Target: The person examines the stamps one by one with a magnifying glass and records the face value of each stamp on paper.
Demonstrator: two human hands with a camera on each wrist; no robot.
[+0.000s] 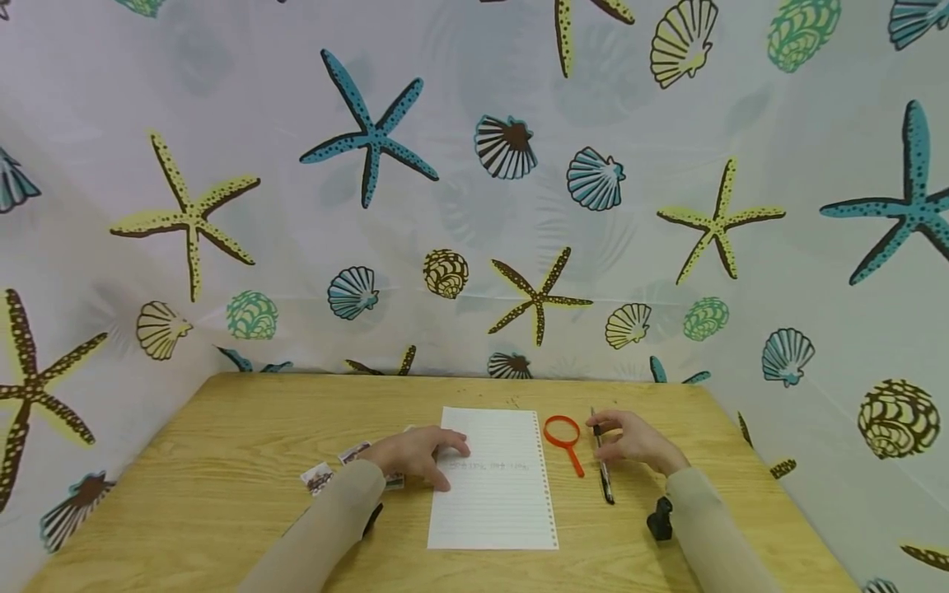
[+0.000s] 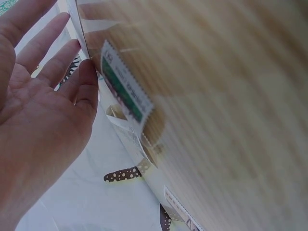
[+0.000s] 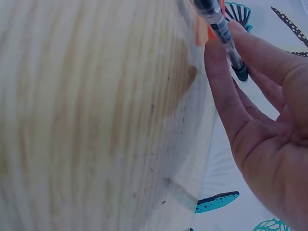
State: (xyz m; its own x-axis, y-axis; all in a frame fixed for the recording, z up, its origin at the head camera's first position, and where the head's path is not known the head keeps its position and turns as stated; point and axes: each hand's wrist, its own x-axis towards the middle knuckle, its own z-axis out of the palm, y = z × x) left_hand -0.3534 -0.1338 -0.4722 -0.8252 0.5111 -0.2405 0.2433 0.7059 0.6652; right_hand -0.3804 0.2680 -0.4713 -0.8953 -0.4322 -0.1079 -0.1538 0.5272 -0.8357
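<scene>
A sheet of lined paper (image 1: 493, 502) with a perforated right edge and faint handwriting lies on the table. Over its left edge, my left hand (image 1: 411, 453) rests with fingers extended, holding nothing. Beneath and beside that hand are several postage stamps (image 1: 317, 478), partly hidden; a green-printed stamp (image 2: 126, 89) shows in the left wrist view. To the right of the paper, my right hand (image 1: 633, 443) pinches a clear-barrelled pen (image 1: 605, 482) with a dark end between thumb and fingers. The same pen (image 3: 222, 32) passes between the fingertips in the right wrist view.
An orange-red magnifying glass (image 1: 571, 449) lies between the paper and the pen. The wooden table (image 1: 245, 428) ends at a hanging white cloth (image 1: 445, 189) printed with starfish and shells, which also encloses both sides.
</scene>
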